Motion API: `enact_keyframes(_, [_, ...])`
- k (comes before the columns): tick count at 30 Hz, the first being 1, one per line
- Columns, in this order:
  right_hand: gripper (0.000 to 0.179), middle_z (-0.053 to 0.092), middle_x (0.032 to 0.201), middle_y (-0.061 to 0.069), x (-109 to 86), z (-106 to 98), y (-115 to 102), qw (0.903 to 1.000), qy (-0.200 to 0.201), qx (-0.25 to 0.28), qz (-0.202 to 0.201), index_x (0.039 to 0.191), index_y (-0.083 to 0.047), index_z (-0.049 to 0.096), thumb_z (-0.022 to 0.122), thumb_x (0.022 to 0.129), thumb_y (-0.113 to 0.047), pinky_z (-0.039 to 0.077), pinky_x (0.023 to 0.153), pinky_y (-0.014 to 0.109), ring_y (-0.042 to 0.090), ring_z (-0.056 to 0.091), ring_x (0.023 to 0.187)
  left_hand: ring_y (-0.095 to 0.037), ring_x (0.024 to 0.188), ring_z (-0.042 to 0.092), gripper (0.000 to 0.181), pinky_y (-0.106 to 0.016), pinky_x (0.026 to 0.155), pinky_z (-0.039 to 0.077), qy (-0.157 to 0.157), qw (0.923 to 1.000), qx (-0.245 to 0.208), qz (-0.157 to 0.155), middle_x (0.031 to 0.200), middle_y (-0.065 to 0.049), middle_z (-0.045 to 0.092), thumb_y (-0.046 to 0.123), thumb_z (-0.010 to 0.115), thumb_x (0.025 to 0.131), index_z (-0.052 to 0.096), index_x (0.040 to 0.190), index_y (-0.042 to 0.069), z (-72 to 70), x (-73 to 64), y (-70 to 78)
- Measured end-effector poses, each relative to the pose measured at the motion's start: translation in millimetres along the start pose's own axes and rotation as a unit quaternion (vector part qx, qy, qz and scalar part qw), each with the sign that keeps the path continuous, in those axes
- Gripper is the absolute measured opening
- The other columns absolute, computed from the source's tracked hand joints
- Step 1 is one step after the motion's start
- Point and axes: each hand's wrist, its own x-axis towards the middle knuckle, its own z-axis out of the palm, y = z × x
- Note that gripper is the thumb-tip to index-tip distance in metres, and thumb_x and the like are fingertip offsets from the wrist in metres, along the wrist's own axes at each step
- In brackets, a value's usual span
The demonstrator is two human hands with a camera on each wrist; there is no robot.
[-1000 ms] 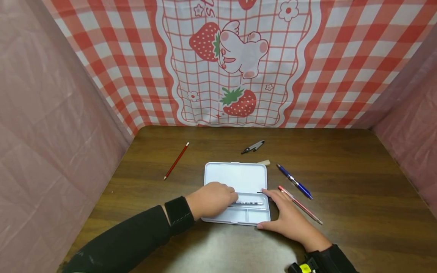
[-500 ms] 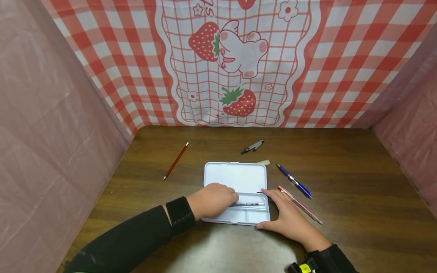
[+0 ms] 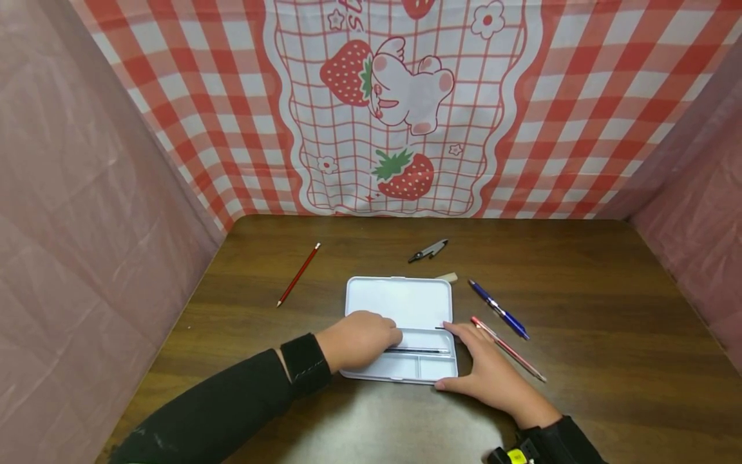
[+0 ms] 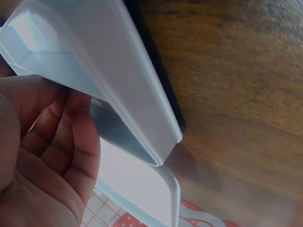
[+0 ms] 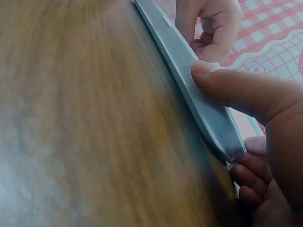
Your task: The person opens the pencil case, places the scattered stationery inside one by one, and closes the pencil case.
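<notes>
A white pencil case (image 3: 399, 300) lies unfolded on the table, its lid laid back and its compartments facing up. My left hand (image 3: 361, 339) reaches into the long rear compartment with curled fingers, at the left end of a slim dark pencil (image 3: 422, 351). The hand hides that end of the pencil; the rest lies along the divider. In the left wrist view the fingers (image 4: 85, 137) bend down inside the case wall, and their tips are hidden. My right hand (image 3: 485, 368) grips the case's right end, thumb (image 5: 222, 82) on the front wall and fingers round the far side.
A red pencil (image 3: 298, 275) lies left of the case. Behind it are a grey compass (image 3: 428, 251) and a beige eraser (image 3: 448, 278), partly hidden by the lid. A blue pen (image 3: 500, 310) and a red-tipped clear pen (image 3: 509, 349) lie close to my right hand.
The pencil in the case has turned about its length and shifted slightly toward the divider; its printed pattern no longer shows. Both hands stay nearly in place.
</notes>
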Motion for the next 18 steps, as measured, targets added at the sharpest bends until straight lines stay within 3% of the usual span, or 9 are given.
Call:
enact_keyframes(8, [0.108,0.05,0.152,0.014,-0.4,-0.3,-0.6,1.0,-0.001,-0.001,-0.002,0.152,-0.009,0.047,0.092,0.067,-0.059,0.024,0.112,0.069,0.047,0.029,0.146,-0.008,0.083,0.056,0.024,-0.028,0.084,0.051,0.012,0.9999,-0.005,0.007,0.098,0.009,0.067,0.013,0.062,0.103,0.072,0.123,0.022,-7.3,-6.4,-5.6])
enact_keyframes(15, [0.108,0.05,0.152,0.014,0.1,-0.4,-0.8,1.0,0.001,-0.005,-0.003,0.152,-0.01,0.047,0.092,0.067,-0.059,0.025,0.112,0.069,0.046,0.031,0.145,-0.013,0.098,0.068,0.022,-0.033,0.089,0.055,0.093,0.9942,0.016,-0.051,0.111,0.001,0.073,0.012,0.068,0.099,0.074,0.119,0.017,-31.1,-23.2,-34.4])
enact_keyframes(18, [0.108,0.05,0.152,0.014,-0.1,-0.8,-1.3,1.0,-0.002,-0.004,-0.001,0.152,-0.01,0.047,0.092,0.067,-0.058,0.025,0.112,0.069,0.046,0.031,0.145,-0.014,0.098,0.068,0.022,-0.032,0.089,0.056,0.115,0.9905,0.012,-0.074,0.112,0.001,0.073,0.012,0.071,0.097,0.075,0.118,0.016,-38.2,-31.4,-47.7])
